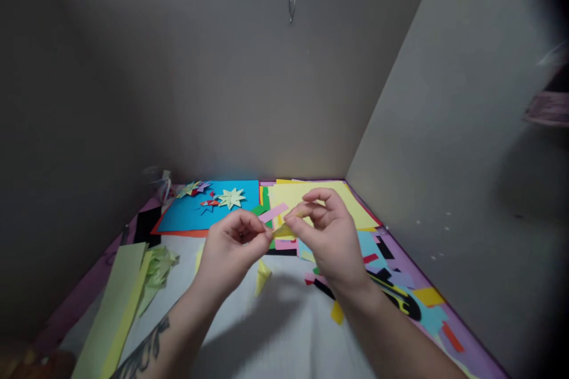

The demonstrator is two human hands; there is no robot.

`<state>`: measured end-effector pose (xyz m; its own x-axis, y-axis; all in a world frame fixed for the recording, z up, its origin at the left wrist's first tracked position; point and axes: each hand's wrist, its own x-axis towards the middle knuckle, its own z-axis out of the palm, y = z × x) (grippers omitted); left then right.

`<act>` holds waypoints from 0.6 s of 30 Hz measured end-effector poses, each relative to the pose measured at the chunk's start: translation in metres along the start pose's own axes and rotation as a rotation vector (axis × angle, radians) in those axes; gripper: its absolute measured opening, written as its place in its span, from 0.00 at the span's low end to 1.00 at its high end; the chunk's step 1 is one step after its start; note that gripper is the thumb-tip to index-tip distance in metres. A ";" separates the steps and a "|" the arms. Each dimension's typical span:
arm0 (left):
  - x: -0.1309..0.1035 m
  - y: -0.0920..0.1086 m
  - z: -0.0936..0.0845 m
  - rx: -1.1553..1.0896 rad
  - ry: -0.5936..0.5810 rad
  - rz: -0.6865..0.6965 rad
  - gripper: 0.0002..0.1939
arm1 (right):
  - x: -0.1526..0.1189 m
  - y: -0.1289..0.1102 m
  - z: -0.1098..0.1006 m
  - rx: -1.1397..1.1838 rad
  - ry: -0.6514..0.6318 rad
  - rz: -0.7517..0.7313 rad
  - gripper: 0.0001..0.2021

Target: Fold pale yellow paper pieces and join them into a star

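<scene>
A small piece of yellow paper (282, 230) is pinched between both hands above the table. My left hand (235, 243) holds its left end between thumb and fingers. The other end is in the fingertips of my right hand (331, 234), which partly cover it. Below my hands, on the white surface, lies a folded yellow paper piece (262, 277). Behind my left hand, a pale yellow paper star (232, 198) rests on a blue sheet (182, 215).
Long pale green strips (113, 302) and crumpled green paper (157, 269) lie at left. Yellow sheets (355, 207) are at the back. Coloured scraps and scissors (402, 302) with black and yellow handles are at right. Grey walls enclose the table.
</scene>
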<state>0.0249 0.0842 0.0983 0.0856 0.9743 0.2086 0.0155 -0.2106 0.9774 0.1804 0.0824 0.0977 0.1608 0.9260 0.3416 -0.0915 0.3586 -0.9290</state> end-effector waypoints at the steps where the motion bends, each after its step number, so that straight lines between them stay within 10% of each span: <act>1: 0.001 -0.001 0.000 -0.029 0.003 -0.027 0.08 | 0.003 0.000 -0.003 0.029 0.014 -0.006 0.16; 10: 0.009 -0.010 -0.001 -0.279 0.075 -0.071 0.08 | 0.001 0.000 0.004 0.020 -0.212 0.004 0.22; 18: 0.001 -0.007 -0.001 -0.034 -0.043 -0.015 0.04 | 0.001 -0.007 0.003 -0.002 -0.109 0.071 0.19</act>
<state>0.0241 0.0872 0.0919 0.1282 0.9728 0.1931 -0.0172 -0.1926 0.9811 0.1783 0.0814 0.1050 0.0465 0.9564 0.2883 -0.0974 0.2916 -0.9516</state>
